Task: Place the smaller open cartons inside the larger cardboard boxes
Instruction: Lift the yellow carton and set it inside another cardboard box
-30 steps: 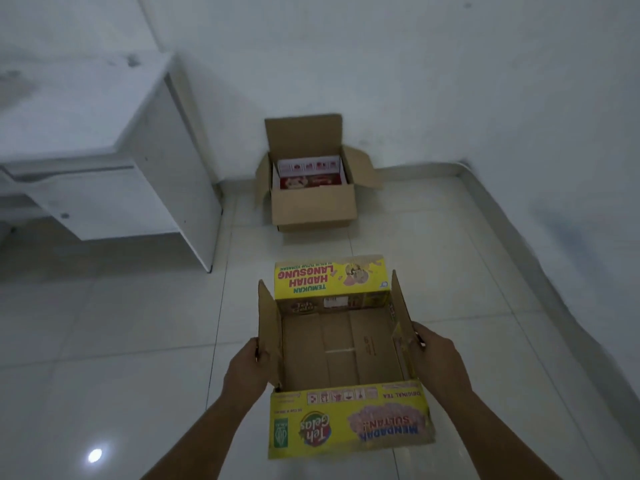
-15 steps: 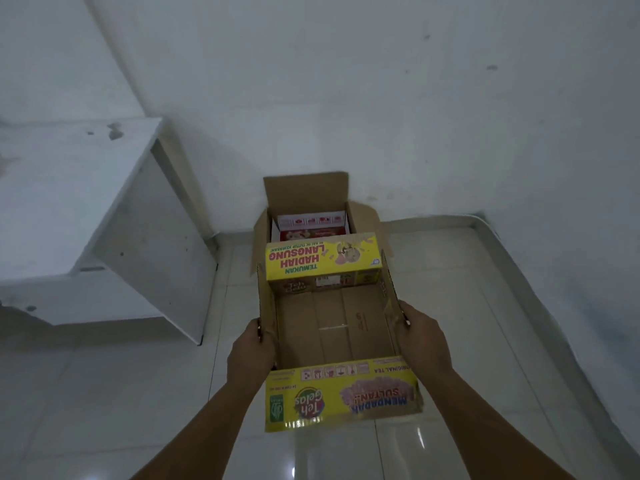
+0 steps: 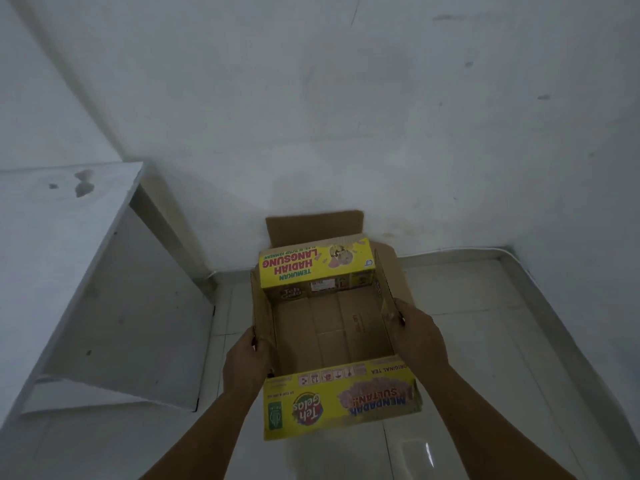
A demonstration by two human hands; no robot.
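Note:
I hold an open yellow tea carton [image 3: 332, 334] in the air, its brown inside empty and its flaps spread. My left hand [image 3: 247, 362] grips its left side flap and my right hand [image 3: 420, 341] grips its right side flap. Behind and below it stands the larger brown cardboard box [image 3: 313, 226] against the wall. Only its raised back flap and part of its right flap [image 3: 394, 271] show; the carton hides its inside.
A white desk [image 3: 65, 258] stands on the left, its side panel close to the box. White walls meet in a corner at the right. The floor [image 3: 485, 341] is glossy pale tile with a raised skirting along the right.
I have come closer to the brown box and carried the yellow carton forward. It now covers the box's opening, so the red and white carton inside is out of sight.

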